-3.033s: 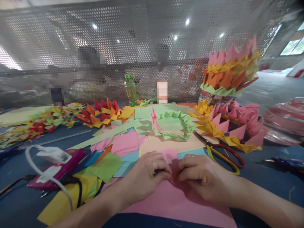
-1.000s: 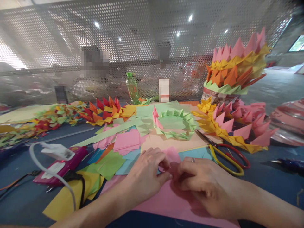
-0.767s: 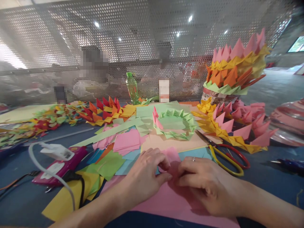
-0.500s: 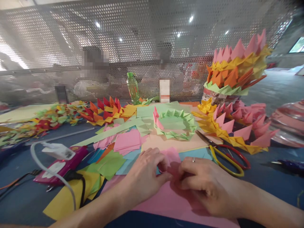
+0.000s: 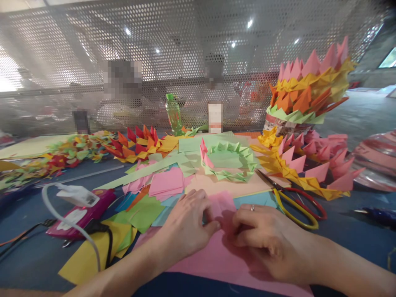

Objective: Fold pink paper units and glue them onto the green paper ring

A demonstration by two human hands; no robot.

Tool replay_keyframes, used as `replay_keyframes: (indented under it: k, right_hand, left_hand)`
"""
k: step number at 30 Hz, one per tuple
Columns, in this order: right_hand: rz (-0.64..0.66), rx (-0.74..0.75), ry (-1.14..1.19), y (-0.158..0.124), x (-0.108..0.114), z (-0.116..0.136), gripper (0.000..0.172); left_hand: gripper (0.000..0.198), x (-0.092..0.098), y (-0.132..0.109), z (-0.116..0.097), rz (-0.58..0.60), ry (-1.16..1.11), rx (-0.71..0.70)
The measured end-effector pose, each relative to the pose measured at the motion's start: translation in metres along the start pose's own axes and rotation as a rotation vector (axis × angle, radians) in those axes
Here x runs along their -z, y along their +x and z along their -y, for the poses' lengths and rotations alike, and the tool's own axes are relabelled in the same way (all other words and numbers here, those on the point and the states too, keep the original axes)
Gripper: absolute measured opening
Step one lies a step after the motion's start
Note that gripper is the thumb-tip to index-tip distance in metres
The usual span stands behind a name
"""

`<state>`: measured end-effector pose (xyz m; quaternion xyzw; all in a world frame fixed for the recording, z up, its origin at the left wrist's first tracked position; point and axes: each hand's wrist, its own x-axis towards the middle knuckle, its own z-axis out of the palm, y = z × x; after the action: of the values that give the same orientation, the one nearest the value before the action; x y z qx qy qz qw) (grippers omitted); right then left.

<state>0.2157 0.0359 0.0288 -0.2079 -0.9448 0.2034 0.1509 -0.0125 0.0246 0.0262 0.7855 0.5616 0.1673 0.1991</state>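
Note:
A piece of pink paper lies between my hands, over a larger pink sheet. My left hand is curled at the paper's left edge, thumb and forefinger bent toward each other, the fingertips partly hidden. From the other side my right hand, with a ring on one finger, pinches the paper between thumb and fingers; the exact fold is covered. Beyond them, a ring of folded light green paper carries two upright pink points on its left side.
Yellow-and-red-handled scissors lie open beside my right hand. Stacked pink squares and a magenta power strip with cables are left. Behind stand a green bottle, a tiered paper flower and a perforated metal screen.
My left hand has shifted slightly left, its thumb drawing away from the right hand. The right hand stays almost still. The view has tilted a little.

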Motion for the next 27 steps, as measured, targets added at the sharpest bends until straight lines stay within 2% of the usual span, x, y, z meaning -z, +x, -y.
replay_keyframes:
  k: [7,10,12,14,18,21,27]
  right_hand:
    - [0.003,-0.004,0.02,-0.001,-0.001,-0.002,0.023]
    - [-0.005,0.002,0.041,-0.001,-0.001,-0.002,0.025]
    - [-0.014,0.004,0.05,0.0,-0.001,-0.002,0.03]
    - [-0.033,0.012,0.046,0.001,-0.002,-0.001,0.028]
    - [-0.09,0.052,0.072,0.001,-0.004,-0.005,0.019]
    - [-0.141,-0.007,0.082,0.002,-0.007,-0.01,0.026]
    - [-0.123,-0.185,0.031,0.005,-0.01,-0.016,0.014]
  left_hand:
    - [0.017,0.001,0.002,0.004,-0.001,-0.022,-0.027]
    - [0.016,-0.001,-0.003,0.003,-0.035,-0.042,-0.12]
    - [0.025,-0.006,-0.009,-0.001,-0.038,-0.021,-0.224]
    - [0.027,-0.01,-0.016,-0.006,0.026,0.036,-0.324]
    - [0.018,-0.015,-0.029,-0.015,0.162,0.256,-0.473]
    - [0.021,-0.013,-0.036,-0.018,0.142,0.361,-0.468]
    - [0.019,-0.008,-0.04,-0.021,0.185,0.413,-0.48]
